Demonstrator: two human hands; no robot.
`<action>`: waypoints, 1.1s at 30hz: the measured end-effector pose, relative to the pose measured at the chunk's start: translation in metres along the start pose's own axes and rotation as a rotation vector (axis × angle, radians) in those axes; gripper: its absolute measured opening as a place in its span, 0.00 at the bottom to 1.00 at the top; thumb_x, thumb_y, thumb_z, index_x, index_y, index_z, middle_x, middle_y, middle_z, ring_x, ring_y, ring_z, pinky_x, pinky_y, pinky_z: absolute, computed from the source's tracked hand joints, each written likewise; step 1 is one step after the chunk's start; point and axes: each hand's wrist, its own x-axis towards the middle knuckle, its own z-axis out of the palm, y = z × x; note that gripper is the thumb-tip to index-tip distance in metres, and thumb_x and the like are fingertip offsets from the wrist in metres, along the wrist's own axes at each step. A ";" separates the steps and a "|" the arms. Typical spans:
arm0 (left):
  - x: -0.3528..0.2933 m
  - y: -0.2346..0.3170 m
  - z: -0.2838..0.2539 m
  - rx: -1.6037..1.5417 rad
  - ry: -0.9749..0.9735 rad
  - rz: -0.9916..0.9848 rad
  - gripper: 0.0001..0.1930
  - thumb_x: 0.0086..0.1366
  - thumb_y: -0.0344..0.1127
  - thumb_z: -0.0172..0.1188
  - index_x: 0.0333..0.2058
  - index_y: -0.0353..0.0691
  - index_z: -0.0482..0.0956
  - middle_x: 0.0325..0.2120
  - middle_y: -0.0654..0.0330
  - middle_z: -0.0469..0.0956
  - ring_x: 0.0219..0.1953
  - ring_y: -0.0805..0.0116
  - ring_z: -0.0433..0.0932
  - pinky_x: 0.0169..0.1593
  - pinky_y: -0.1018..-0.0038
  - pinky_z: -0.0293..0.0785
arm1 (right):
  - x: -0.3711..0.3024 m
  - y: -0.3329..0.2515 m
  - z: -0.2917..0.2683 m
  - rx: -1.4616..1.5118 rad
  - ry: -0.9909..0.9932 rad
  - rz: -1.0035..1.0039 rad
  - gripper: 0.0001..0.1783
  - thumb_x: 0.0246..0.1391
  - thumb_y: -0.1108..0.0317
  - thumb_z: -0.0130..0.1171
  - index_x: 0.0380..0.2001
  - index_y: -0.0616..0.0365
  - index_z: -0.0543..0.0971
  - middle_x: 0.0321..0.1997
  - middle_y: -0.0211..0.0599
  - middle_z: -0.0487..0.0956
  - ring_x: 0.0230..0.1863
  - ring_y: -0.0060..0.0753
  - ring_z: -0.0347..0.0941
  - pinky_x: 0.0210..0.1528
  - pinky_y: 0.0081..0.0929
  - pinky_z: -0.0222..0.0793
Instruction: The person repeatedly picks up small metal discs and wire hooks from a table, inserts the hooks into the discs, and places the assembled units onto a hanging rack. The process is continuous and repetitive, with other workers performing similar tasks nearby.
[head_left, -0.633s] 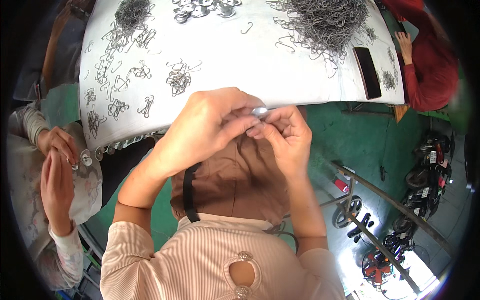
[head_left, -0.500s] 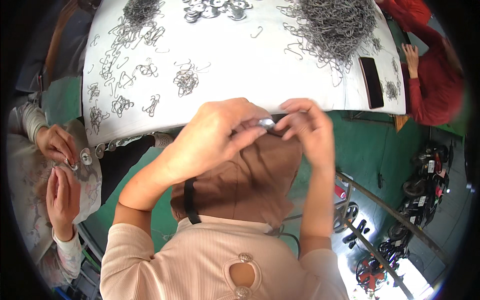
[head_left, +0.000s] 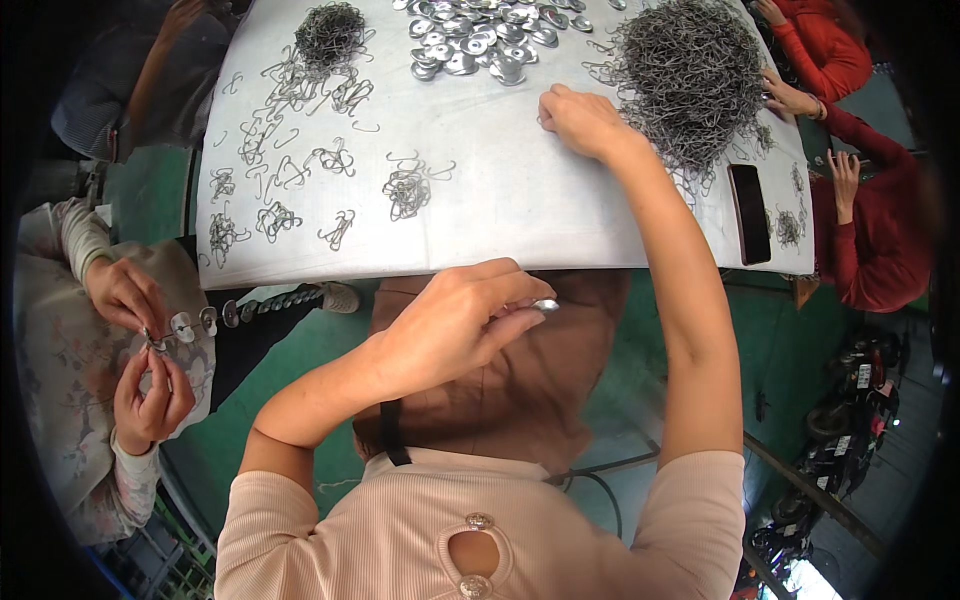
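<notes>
My left hand (head_left: 455, 325) is above my lap at the table's near edge. A small shiny metal disc (head_left: 545, 305) is pinched between its thumb and fingers. My right hand (head_left: 585, 120) reaches across the white table (head_left: 500, 200), its fingers curled down at the surface. Whatever those fingers hold, if anything, is hidden. That hand lies between a spread of silvery metal discs (head_left: 508, 68) and a big heap of grey wire hooks (head_left: 690, 80).
Smaller clusters of wire hooks (head_left: 408, 190) dot the table's left side. A dark phone (head_left: 750, 214) lies near the right edge. To my left, another person's hands (head_left: 150, 400) work at a string of discs (head_left: 230, 313). People in red (head_left: 880, 240) sit at the right.
My right hand has left the disc at my left hand and stretched forward onto the table, where a lone wire hook lay. The left hand keeps the disc. The view has shifted.
</notes>
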 end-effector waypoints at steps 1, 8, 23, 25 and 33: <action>-0.001 -0.001 0.000 0.004 -0.004 0.001 0.10 0.58 0.25 0.60 0.39 0.32 0.78 0.31 0.51 0.77 0.31 0.56 0.79 0.36 0.68 0.76 | -0.006 -0.002 0.002 0.022 0.018 0.028 0.07 0.55 0.66 0.52 0.36 0.56 0.74 0.42 0.40 0.75 0.43 0.48 0.72 0.45 0.39 0.66; -0.006 -0.008 0.009 -0.028 -0.015 -0.025 0.13 0.57 0.21 0.58 0.42 0.36 0.79 0.32 0.55 0.78 0.34 0.65 0.80 0.39 0.72 0.77 | -0.096 -0.030 0.019 1.172 0.230 0.262 0.08 0.56 0.70 0.55 0.36 0.63 0.74 0.33 0.40 0.78 0.29 0.27 0.75 0.30 0.24 0.70; -0.003 -0.004 0.016 -0.067 0.123 -0.041 0.12 0.55 0.22 0.59 0.40 0.34 0.78 0.29 0.53 0.78 0.31 0.61 0.80 0.36 0.72 0.78 | -0.204 -0.156 -0.004 1.625 0.617 0.391 0.03 0.56 0.74 0.57 0.33 0.61 0.75 0.43 0.29 0.69 0.41 0.19 0.65 0.42 0.16 0.61; -0.003 -0.006 0.018 -0.060 0.132 -0.032 0.12 0.55 0.22 0.59 0.40 0.35 0.78 0.29 0.53 0.77 0.30 0.61 0.80 0.35 0.71 0.77 | -0.200 -0.160 -0.002 1.544 0.669 0.414 0.03 0.55 0.74 0.57 0.33 0.61 0.75 0.44 0.30 0.69 0.40 0.19 0.64 0.41 0.16 0.61; 0.002 -0.019 0.012 0.039 0.079 0.119 0.13 0.54 0.23 0.63 0.41 0.36 0.80 0.32 0.56 0.79 0.30 0.64 0.80 0.35 0.73 0.76 | -0.190 -0.162 0.004 1.504 0.759 0.470 0.05 0.55 0.71 0.58 0.33 0.60 0.74 0.45 0.33 0.68 0.37 0.20 0.61 0.41 0.17 0.60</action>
